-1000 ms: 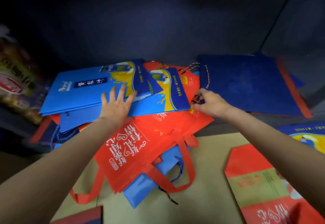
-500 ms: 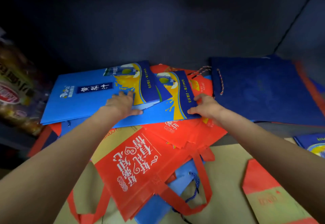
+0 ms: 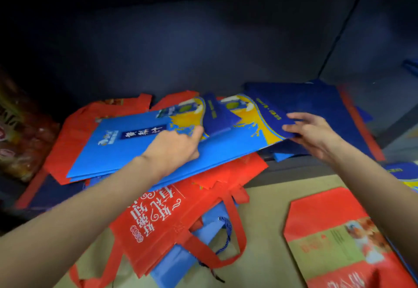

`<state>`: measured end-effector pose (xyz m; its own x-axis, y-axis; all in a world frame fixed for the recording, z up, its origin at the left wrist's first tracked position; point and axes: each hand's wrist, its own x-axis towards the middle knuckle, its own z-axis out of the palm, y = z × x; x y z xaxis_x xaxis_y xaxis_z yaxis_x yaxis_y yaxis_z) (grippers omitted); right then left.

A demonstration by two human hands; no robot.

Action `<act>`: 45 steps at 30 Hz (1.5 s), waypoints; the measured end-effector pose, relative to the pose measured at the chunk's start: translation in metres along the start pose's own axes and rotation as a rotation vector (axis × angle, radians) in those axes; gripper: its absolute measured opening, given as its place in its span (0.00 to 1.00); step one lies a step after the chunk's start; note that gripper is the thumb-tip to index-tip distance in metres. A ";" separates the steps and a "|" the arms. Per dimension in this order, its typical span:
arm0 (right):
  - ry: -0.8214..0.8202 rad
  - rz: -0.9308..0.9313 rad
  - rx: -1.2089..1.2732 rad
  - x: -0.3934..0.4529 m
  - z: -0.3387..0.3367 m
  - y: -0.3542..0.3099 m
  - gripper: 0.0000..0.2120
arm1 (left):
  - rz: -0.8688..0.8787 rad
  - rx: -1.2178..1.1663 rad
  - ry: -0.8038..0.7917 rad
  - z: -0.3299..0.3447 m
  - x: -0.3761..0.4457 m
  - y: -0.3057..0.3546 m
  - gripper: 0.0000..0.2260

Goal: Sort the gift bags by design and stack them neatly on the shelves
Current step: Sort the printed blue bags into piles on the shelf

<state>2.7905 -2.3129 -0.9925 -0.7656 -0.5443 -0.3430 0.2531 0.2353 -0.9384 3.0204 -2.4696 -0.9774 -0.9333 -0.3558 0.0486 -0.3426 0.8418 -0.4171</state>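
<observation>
Two light-blue gift bags with yellow splash prints lie overlapped on a heap of red bags on the dark shelf. My left hand (image 3: 174, 149) grips the top blue bag (image 3: 126, 149) at its near edge, index finger stretched out along it. My right hand (image 3: 314, 133) pinches the navy end of the lower blue bag (image 3: 255, 124). A red fabric bag with white characters (image 3: 158, 215) hangs off the shelf front below them. A stack of navy bags (image 3: 312, 99) lies flat at the right of the shelf.
Brown cardboard (image 3: 267, 219) covers the surface in front of the shelf. A red-and-green bag (image 3: 334, 242) lies on it at lower right, and another blue bag (image 3: 402, 172) shows at the right edge. Snack packets (image 3: 20, 140) stand at the left. The shelf's back wall is dark.
Both blue bags have shifted right, towards the navy stack, uncovering more red bags at the left. My right hand moved from the red bags to the lower blue bag's end.
</observation>
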 end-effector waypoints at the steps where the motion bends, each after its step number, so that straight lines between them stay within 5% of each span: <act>1: 0.061 0.011 -0.057 0.001 -0.022 0.004 0.20 | 0.062 0.004 0.018 -0.006 0.004 0.017 0.19; 7: 0.264 0.057 -0.272 -0.010 -0.120 0.044 0.16 | 0.200 -0.130 0.041 -0.040 0.023 0.118 0.25; 11: 0.274 0.053 -0.963 -0.008 -0.135 0.072 0.16 | 0.127 -0.224 -0.253 -0.023 0.032 0.145 0.27; 14: 0.134 -0.087 -0.948 -0.014 -0.107 0.060 0.14 | 0.003 -0.256 -0.506 -0.008 0.034 0.131 0.39; 17: -0.056 0.020 -0.939 -0.015 -0.078 0.068 0.18 | -0.035 -0.317 -0.658 0.001 0.027 0.117 0.49; 23: 0.064 0.099 -0.806 -0.010 -0.052 0.068 0.12 | 0.011 -0.319 -0.537 0.014 0.007 0.105 0.43; 27: 0.016 0.112 -0.344 -0.007 -0.040 0.059 0.11 | -0.107 -0.698 -0.324 0.008 0.004 0.085 0.38; 32: -0.071 0.036 0.197 -0.011 -0.041 0.019 0.07 | -0.259 -1.128 -0.009 -0.015 0.018 0.048 0.10; 37: -0.085 -0.046 0.375 -0.025 -0.079 -0.024 0.09 | -0.374 -1.303 0.258 -0.043 0.032 0.031 0.14; 41: 0.070 -0.094 0.192 -0.035 -0.139 -0.024 0.10 | -0.378 -1.180 0.330 -0.066 0.041 0.059 0.06; 45: 0.214 0.084 -0.322 -0.037 -0.177 0.053 0.12 | -0.311 -0.948 0.153 -0.061 0.042 0.110 0.16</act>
<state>2.7280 -2.1377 -1.0221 -0.8649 -0.3401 -0.3691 0.1474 0.5308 -0.8345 2.9368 -2.3668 -0.9657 -0.7686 -0.6150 0.1764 -0.4555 0.7196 0.5241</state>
